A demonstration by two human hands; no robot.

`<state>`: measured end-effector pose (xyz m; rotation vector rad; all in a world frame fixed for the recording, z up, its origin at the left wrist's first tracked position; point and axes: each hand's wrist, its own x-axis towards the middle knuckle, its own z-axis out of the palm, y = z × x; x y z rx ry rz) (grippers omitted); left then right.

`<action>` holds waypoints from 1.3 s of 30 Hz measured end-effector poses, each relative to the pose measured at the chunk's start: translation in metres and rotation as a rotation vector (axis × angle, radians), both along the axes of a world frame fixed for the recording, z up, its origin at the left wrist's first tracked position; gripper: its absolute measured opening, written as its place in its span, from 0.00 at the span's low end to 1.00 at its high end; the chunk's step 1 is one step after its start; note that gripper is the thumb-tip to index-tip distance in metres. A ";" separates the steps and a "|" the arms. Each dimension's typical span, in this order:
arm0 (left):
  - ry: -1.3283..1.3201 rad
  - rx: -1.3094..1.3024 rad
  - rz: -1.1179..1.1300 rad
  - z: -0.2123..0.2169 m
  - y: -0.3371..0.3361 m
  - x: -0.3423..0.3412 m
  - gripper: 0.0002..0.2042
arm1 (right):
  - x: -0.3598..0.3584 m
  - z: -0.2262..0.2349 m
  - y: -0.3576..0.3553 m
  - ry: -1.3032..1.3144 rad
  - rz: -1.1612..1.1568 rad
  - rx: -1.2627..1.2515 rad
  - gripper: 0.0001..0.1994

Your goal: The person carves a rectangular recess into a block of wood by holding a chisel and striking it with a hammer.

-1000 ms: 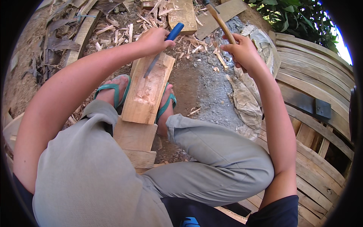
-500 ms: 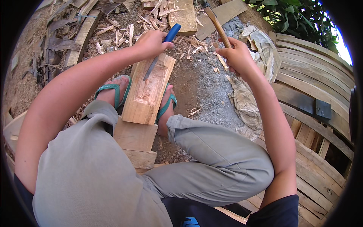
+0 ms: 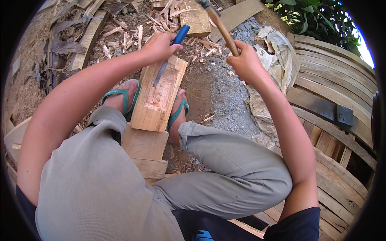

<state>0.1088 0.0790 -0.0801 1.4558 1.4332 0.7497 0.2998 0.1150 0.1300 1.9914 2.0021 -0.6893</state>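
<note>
A wooden block (image 3: pixel 149 117) with a hollow carved in its upper face lies between my sandalled feet. My left hand (image 3: pixel 159 46) is closed around a chisel (image 3: pixel 181 34) with a blue handle; its flat metal blade slants down into the hollow. To the right, my right hand (image 3: pixel 246 60) grips the wooden handle of a hammer (image 3: pixel 222 28), raised up and tilted left. The hammer's dark head sits at the top edge of the view, partly cut off. The hammer and the chisel are apart.
Under the block lie flat boards (image 3: pixel 144 145). Wood shavings (image 3: pixel 165 20) and another timber piece (image 3: pixel 195 18) are at the far side. Grey gravel (image 3: pixel 229 96) and a crumpled sack (image 3: pixel 261 108) lie right of my feet. A slatted wooden structure (image 3: pixel 333 76) stands on the right.
My right hand has tipped the hammer to the left, bringing its head nearer above the chisel handle. The chisel and the block are almost where they were.
</note>
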 end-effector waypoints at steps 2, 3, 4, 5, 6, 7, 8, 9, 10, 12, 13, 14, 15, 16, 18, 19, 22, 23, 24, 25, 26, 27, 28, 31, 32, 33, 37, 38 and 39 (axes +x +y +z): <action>-0.008 -0.012 -0.025 -0.004 -0.005 -0.003 0.19 | -0.008 0.015 0.007 -0.068 0.022 -0.266 0.22; -0.006 -0.026 -0.059 -0.007 -0.013 -0.002 0.20 | -0.008 0.019 0.010 -0.103 0.033 -0.398 0.22; -0.002 -0.038 -0.100 -0.006 -0.020 -0.002 0.20 | -0.004 0.017 0.008 -0.107 0.052 -0.365 0.23; 0.028 -0.031 -0.083 -0.005 -0.024 0.000 0.20 | -0.003 0.016 0.009 -0.081 0.012 -0.343 0.23; 0.059 -0.026 -0.066 -0.004 -0.027 0.003 0.20 | -0.001 0.015 0.011 -0.054 -0.028 -0.323 0.22; 0.086 -0.017 -0.051 -0.003 -0.028 0.006 0.21 | 0.000 0.016 0.011 -0.032 -0.070 -0.300 0.22; 0.021 -0.085 -0.051 0.000 -0.027 0.004 0.20 | -0.003 0.017 0.010 -0.034 -0.044 -0.217 0.21; -0.037 -0.054 0.002 -0.001 -0.028 0.004 0.20 | -0.001 0.017 0.011 -0.019 -0.054 -0.168 0.21; -0.092 -0.023 0.056 -0.003 -0.028 0.002 0.20 | 0.002 0.015 0.013 0.000 -0.063 -0.118 0.21; -0.163 0.067 0.146 -0.005 -0.026 0.000 0.19 | 0.012 0.012 0.018 0.042 -0.102 -0.045 0.20; -0.178 0.122 0.181 -0.002 -0.023 0.000 0.18 | 0.015 0.012 0.019 0.045 -0.111 -0.048 0.21; -0.193 0.178 0.217 0.001 -0.020 0.000 0.17 | 0.018 0.012 0.019 0.047 -0.120 -0.051 0.22; -0.264 0.144 0.205 0.004 -0.018 -0.002 0.17 | 0.019 0.011 0.019 0.050 -0.128 -0.054 0.23; -0.340 0.111 0.192 0.012 -0.014 -0.003 0.16 | 0.024 0.009 0.017 0.032 -0.135 -0.049 0.23; -0.433 0.129 0.193 0.022 -0.009 0.000 0.15 | 0.032 0.006 0.017 0.020 -0.134 -0.089 0.24; -0.438 0.129 0.165 0.023 -0.007 -0.002 0.15 | 0.034 0.005 0.016 0.016 -0.131 -0.110 0.25; -0.472 0.125 0.115 0.027 -0.005 -0.006 0.14 | 0.037 -0.002 0.011 -0.006 -0.120 -0.102 0.23; -0.495 0.122 0.121 0.028 -0.006 -0.004 0.14 | 0.037 -0.001 0.009 -0.002 -0.111 -0.105 0.23; -0.519 0.120 0.127 0.030 -0.007 -0.002 0.14 | 0.037 0.000 0.007 0.002 -0.103 -0.109 0.23; -0.533 0.130 0.134 0.028 -0.008 -0.003 0.14 | 0.034 0.001 0.007 0.010 -0.089 -0.111 0.24; -0.547 0.140 0.141 0.027 -0.008 -0.002 0.14 | 0.033 0.001 0.007 0.007 -0.081 -0.109 0.24; -0.561 0.150 0.148 0.025 -0.009 -0.002 0.14 | 0.031 0.001 0.006 0.004 -0.073 -0.107 0.24; -0.556 0.143 0.145 0.026 -0.009 -0.002 0.14 | 0.031 0.002 0.006 0.000 -0.067 -0.104 0.24; -0.523 0.118 0.128 0.028 -0.012 -0.002 0.15 | 0.026 0.007 0.006 0.011 -0.059 -0.094 0.23; -0.499 0.107 0.117 0.028 -0.013 -0.002 0.16 | 0.026 0.008 0.007 0.014 -0.051 -0.086 0.23; -0.475 0.097 0.106 0.028 -0.014 -0.002 0.16 | 0.026 0.010 0.008 0.017 -0.044 -0.077 0.23; -0.484 0.158 0.142 0.025 -0.019 0.002 0.16 | 0.020 0.017 0.008 0.028 -0.084 -0.052 0.22; -0.484 0.176 0.154 0.024 -0.019 0.003 0.16 | 0.019 0.020 0.008 0.037 -0.088 -0.054 0.22; -0.485 0.194 0.165 0.023 -0.018 0.005 0.16 | 0.019 0.022 0.008 0.046 -0.093 -0.056 0.22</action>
